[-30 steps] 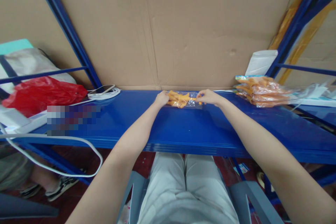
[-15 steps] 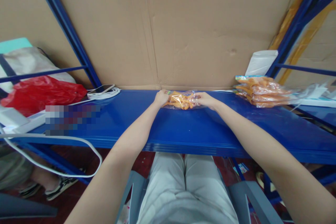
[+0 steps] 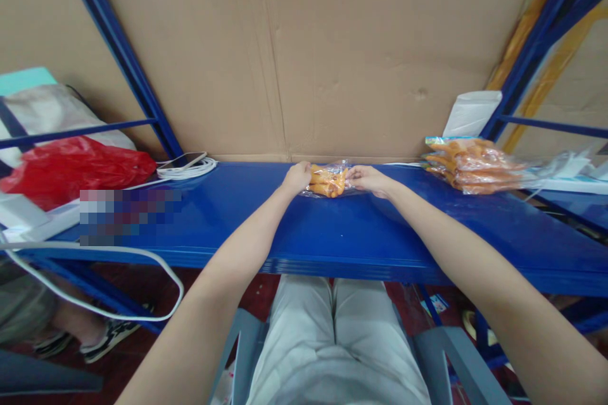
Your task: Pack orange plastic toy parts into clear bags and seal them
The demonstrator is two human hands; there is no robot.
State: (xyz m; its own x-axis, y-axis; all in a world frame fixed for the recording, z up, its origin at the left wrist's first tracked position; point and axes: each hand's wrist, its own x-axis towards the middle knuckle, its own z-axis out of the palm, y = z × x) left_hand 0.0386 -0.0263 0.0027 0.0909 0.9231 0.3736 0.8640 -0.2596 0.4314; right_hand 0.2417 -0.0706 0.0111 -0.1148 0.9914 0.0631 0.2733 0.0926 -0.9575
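Note:
A clear plastic bag with orange pieces inside [image 3: 327, 181] lies on the blue shelf [image 3: 332, 234], close to the cardboard backing. My left hand [image 3: 298, 177] grips its left end, fingers closed and partly hidden. At the opposite end, my right hand [image 3: 367, 180] pinches the clear film between thumb and fingers. What exactly the orange pieces are is too small to tell. Off to the right sits a stack of similar bags of orange pieces [image 3: 468, 168], apart from both hands.
Cardboard [image 3: 361, 63] walls the back between blue posts. On the left are a red plastic bag [image 3: 85, 164], a coiled white cable [image 3: 190, 168] and a white cable loop [image 3: 166, 253] hanging over the edge. Another person's leg and shoe [image 3: 111, 336] show at lower left.
My left hand has shifted slightly right along the bag. The orange contents look more bunched together, and my right hand's fingers have moved to the film at the right end.

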